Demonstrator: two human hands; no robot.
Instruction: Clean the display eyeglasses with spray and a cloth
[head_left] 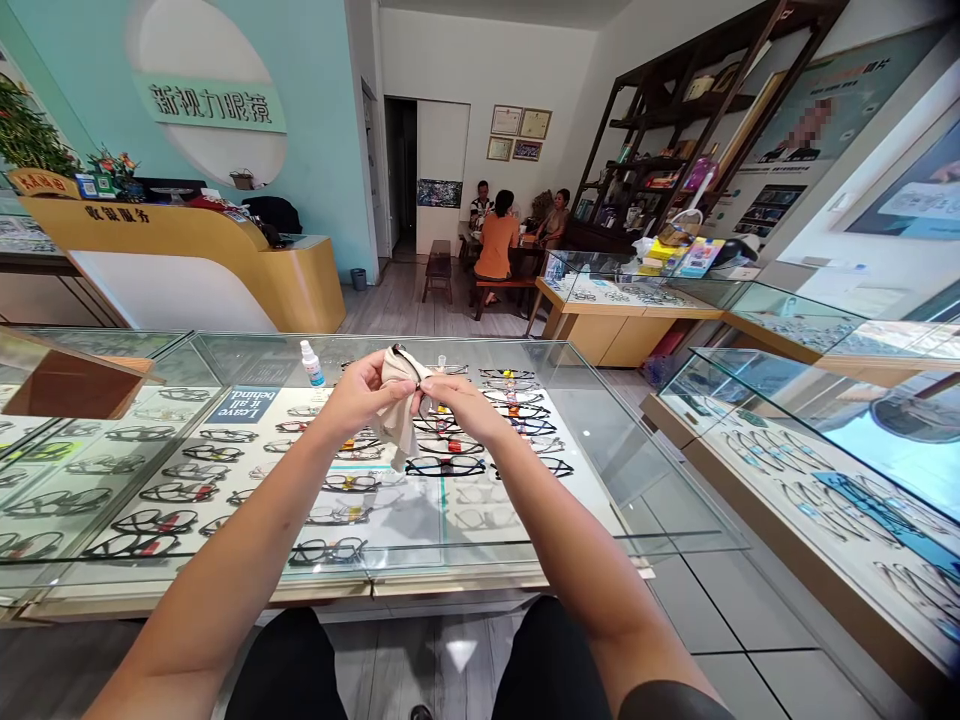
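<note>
Above the glass display case (390,345), both of my hands are raised close together. My left hand (362,392) is closed on a pale beige cloth (403,430), which is wrapped around a pair of dark-framed eyeglasses (400,351). Only small dark parts of the eyeglasses show; the cloth and fingers hide the rest. My right hand (461,402) pinches the eyeglasses at the cloth's right side, its fingertips against the fabric. The cloth's loose end hangs down between the hands. A small white spray bottle (310,364) stands on the case, left of my hands.
Rows of eyeglass frames (214,452) lie inside the case under the glass. At the left edge is a brown angled object (79,385). More display cases (810,470) stand on the right. A wooden counter (300,285) and seated people (496,235) are farther back.
</note>
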